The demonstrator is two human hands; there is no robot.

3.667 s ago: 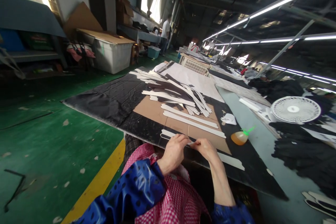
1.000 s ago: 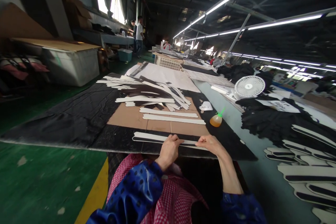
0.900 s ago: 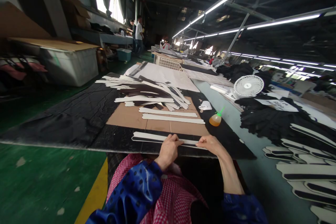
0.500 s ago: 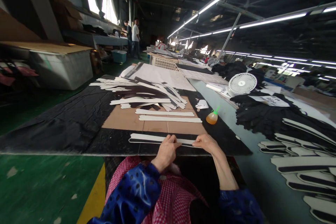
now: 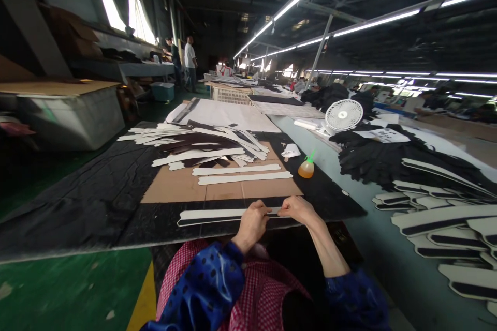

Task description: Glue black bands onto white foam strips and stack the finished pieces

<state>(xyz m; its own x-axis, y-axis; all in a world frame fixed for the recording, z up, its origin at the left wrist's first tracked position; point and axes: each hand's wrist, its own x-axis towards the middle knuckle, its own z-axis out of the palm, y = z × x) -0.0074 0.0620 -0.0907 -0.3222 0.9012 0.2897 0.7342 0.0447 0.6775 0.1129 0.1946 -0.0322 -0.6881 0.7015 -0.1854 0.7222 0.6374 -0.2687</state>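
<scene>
A long white strip [image 5: 213, 214] with a black layer showing along its near edge lies on the black table cover, close to the table's front edge. It looks like fabric, with a shaped left end. My left hand [image 5: 253, 223] is closed on its middle, thumb and fingers pinched together. Just to the right, my right hand [image 5: 298, 210] pinches the same strip, its fingertips almost meeting those of my left. The strip's right end is hidden by my right hand. Beyond my hands, two plain white strips [image 5: 245, 178] lie side by side on a cardboard sheet [image 5: 171, 189].
A loose heap of white and dark strips [image 5: 198, 139] covers the far cardboard. To the right stand a small bottle of orange liquid [image 5: 306, 168] and a white fan [image 5: 344, 115]. Black-and-white strips [image 5: 446, 217] are piled at far right. Two people stand in the distance.
My left hand has shifted right along the strip, so the gap between my hands is smaller. My right hand still pinches it. The whole view has turned slightly.
</scene>
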